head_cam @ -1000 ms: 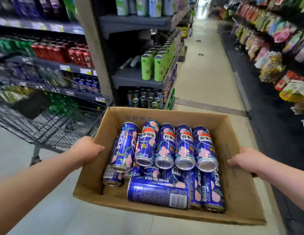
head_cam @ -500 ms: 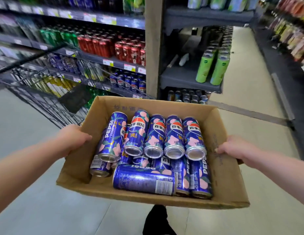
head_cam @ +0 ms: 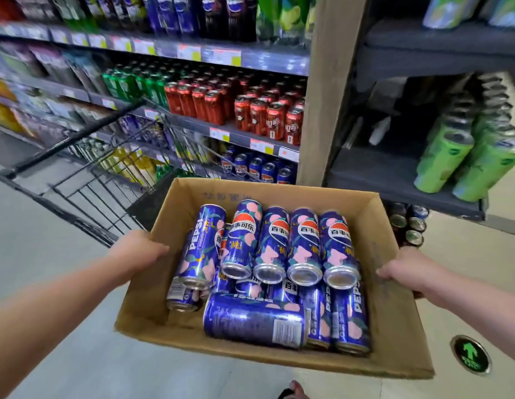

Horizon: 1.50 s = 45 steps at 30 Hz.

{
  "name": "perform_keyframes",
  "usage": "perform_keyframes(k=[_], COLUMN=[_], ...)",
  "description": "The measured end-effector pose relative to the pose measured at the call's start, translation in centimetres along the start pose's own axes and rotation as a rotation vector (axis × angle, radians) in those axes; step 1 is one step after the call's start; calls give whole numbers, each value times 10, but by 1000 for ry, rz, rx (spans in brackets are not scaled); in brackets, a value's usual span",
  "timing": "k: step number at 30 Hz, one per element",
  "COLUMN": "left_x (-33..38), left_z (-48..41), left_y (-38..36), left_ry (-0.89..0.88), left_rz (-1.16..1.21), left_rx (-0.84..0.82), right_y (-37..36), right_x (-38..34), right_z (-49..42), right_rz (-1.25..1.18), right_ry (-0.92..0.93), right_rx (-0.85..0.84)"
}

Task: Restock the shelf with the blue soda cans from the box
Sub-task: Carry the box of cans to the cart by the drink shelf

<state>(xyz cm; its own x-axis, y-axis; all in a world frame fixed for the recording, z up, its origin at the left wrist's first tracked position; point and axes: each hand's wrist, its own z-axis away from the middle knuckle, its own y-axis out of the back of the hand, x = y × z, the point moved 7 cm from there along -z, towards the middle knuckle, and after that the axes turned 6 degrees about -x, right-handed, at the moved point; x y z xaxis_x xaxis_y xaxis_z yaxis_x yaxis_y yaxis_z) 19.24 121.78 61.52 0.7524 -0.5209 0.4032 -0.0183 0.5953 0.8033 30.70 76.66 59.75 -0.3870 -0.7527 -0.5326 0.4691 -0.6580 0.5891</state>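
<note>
I carry an open cardboard box [head_cam: 394, 298] in front of me, in the lower middle of the view. Several blue soda cans [head_cam: 279, 269] with pink peach prints lie on their sides inside it, in two layers. My left hand [head_cam: 135, 250] grips the box's left wall, fingers curled over the rim. My right hand [head_cam: 406, 273] grips the right wall the same way. Just past the box's far edge, a low shelf [head_cam: 259, 146] holds a row of blue cans [head_cam: 256, 168].
A black wire shopping cart [head_cam: 86, 180] stands to the left, between me and the shelves. Red cans [head_cam: 250, 110] and green cans fill the shelf above. A dark end shelf [head_cam: 394, 180] at right carries tall green cans [head_cam: 463, 156]. A green floor arrow [head_cam: 470, 354] sits at lower right.
My view has turned left, away from the aisle and toward the drinks shelving, and come closer. The box stays held in both hands with the cans unmoved inside.
</note>
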Motion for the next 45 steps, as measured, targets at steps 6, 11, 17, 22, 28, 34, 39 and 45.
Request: perform_keyframes(k=[6,11,17,22,28,34,39,45], left_x=[27,45,58,65,49,0,-36,-67], left_z=[-69,-145,-248,-313,-367,-401,-420,-445], left_y=[26,39,42,37,-1,-59,-98,-138], left_ry=[-34,-106,-265,-374,-368,-220,-65,8], left_rz=[-2,-85,-239,-250,-271,-224,-197,-169], left_rx=[-27,-71,-169,-236,-311,-374,-372,-367], right_y=[-7,-33,-89,-139,-184,-215,-242,-271], right_x=[-39,-64,-98,-114,-104,-80,-61,-42], right_z=[-40,-63,-81,-96,-122,-173,-220,-268], right_rz=[-67,-126,-201,-294,-391,-280,-216,-201], right_ry=[-51,-123,-272,-374,-475,-525,-570,-566], right_rx=[0,59,149,213,211,162,102,55])
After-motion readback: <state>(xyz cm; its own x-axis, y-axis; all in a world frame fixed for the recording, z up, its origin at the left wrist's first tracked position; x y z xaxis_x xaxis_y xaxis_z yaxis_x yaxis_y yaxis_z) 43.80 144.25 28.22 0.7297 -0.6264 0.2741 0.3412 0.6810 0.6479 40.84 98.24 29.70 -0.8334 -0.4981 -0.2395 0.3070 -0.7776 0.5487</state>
